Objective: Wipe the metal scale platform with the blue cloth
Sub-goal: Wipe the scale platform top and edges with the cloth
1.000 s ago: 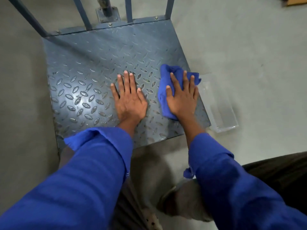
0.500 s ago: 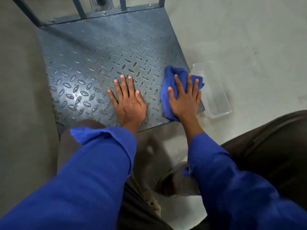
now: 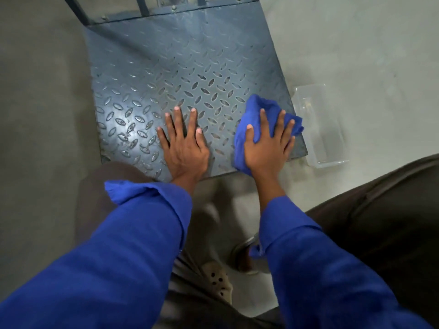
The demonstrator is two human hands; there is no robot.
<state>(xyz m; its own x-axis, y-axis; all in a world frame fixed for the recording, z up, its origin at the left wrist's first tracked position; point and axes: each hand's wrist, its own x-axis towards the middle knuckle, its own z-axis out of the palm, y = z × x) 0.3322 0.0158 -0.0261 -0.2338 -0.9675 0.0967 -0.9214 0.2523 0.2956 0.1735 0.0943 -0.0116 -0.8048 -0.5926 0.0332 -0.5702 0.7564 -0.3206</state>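
Observation:
The metal scale platform [image 3: 171,67] is a grey-blue checker plate lying flat on the floor. My left hand [image 3: 184,148] rests flat on its near edge, fingers spread and straight. The blue cloth [image 3: 247,119] is bunched at the platform's near right corner. My right hand [image 3: 267,148] presses down on the cloth with straight spread fingers, and part of the cloth is hidden under the palm.
A clear plastic container [image 3: 319,129] stands on the concrete floor just right of the platform. Blue metal bars [image 3: 142,5] rise from the platform's far edge. My knees and a shoe [image 3: 217,281] are below the platform's near edge.
My right hand has slid the cloth toward the platform's near right corner. My left hand stays flat in about the same spot. The camera has shifted, so the platform sits further right in the view.

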